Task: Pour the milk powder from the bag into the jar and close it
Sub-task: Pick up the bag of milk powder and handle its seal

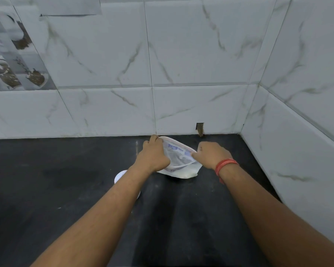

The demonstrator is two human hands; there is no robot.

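Observation:
A white milk powder bag (178, 160) with blue print stands on the black counter (66, 189) near the back wall. Its mouth is spread wide and pale powder shows inside. My left hand (152, 155) grips the left rim of the mouth. My right hand (210, 155), with a red thread band at the wrist, pinches the right rim. A round white object (120, 176), maybe the jar or its lid, peeks out from behind my left forearm; most of it is hidden.
Marble-look tiled walls close the counter at the back and on the right, forming a corner (241, 132). A small notch (200, 129) sits in the back wall just behind the bag. The counter stretches left and toward me.

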